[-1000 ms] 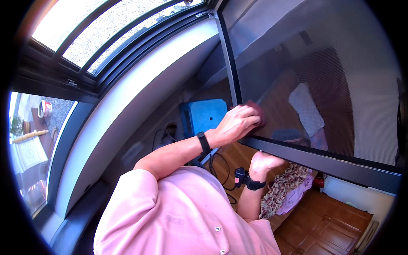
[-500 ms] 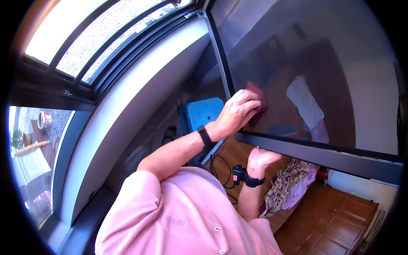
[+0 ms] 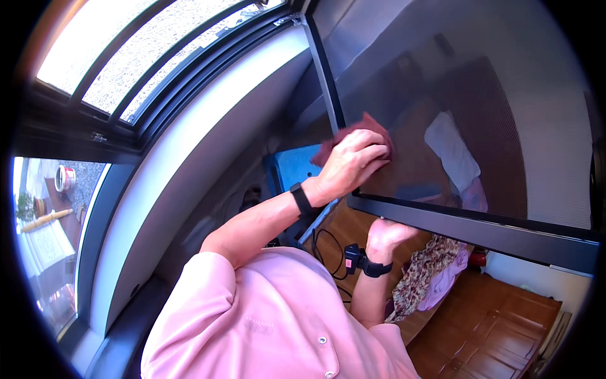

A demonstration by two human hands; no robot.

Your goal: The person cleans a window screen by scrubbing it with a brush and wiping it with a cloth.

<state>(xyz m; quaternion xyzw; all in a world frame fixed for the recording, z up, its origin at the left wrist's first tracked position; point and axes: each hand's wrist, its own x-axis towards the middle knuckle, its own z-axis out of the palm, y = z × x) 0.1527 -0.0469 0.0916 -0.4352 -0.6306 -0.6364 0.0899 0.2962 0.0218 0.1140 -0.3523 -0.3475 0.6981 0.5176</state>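
A dark red cloth (image 3: 324,150) is bunched under the fingers of my left hand (image 3: 355,158), which is closed on it. The hand and cloth lie at the lower left corner of a dark-framed window panel (image 3: 435,69), over its left frame bar and the surface beside it. That surface looks shiny and partly mesh-like, and pale cloth shapes show in it. Below, my right hand (image 3: 390,235) reaches up to the panel's bottom frame bar (image 3: 480,228). Its palm shows beneath the bar, while its fingers are hidden behind.
At left, a curved white sill (image 3: 183,120) runs below a dark barred window frame (image 3: 142,129). A blue stool (image 3: 293,165) stands behind my left arm. Black cable (image 3: 319,252), patterned fabric (image 3: 429,271) and a glossy brown surface (image 3: 492,322) lie lower right.
My left hand has shifted slightly left and down with the dark red cloth, more of which now shows across the left frame bar. My right hand stays at the bottom bar.
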